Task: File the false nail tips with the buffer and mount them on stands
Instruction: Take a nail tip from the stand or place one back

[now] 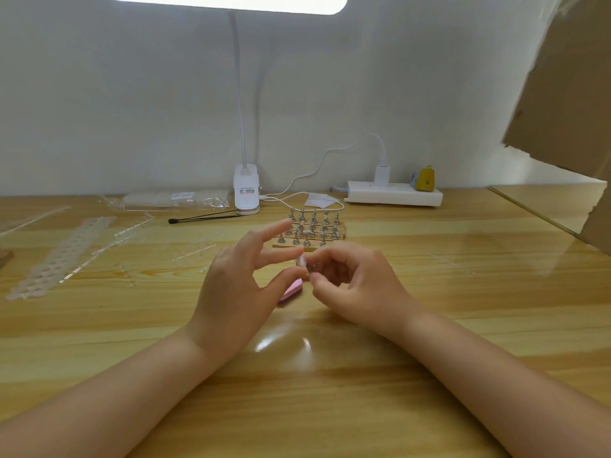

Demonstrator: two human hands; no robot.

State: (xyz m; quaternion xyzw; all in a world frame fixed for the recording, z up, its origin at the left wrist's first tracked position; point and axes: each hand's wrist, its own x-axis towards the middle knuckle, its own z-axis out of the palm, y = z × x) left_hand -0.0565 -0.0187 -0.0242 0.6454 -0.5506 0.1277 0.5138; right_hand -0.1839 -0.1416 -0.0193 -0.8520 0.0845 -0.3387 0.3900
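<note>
Item: small translucent false nail tip [301, 261], pinched between thumb and finger of the left hand [238, 289], mid-scene above the table. Judged featherlight, thin, springy, slippery; best held by its side edges. Right hand [350, 285] curls round a small silvery metal stand [312, 268], touching the tip. Pink foam buffer block [291, 294] lies beneath. Far centre: wooden rack [342, 230] holding rows of stands; contents otherwise unclear.

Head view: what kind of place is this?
Probably a home or small-studio nail-craft desk, not a salon. A clip-on lamp and power strip stand by a plain wall, with a block of nail stands, strips of nail tips and a pink buffer on the wooden table.
</note>
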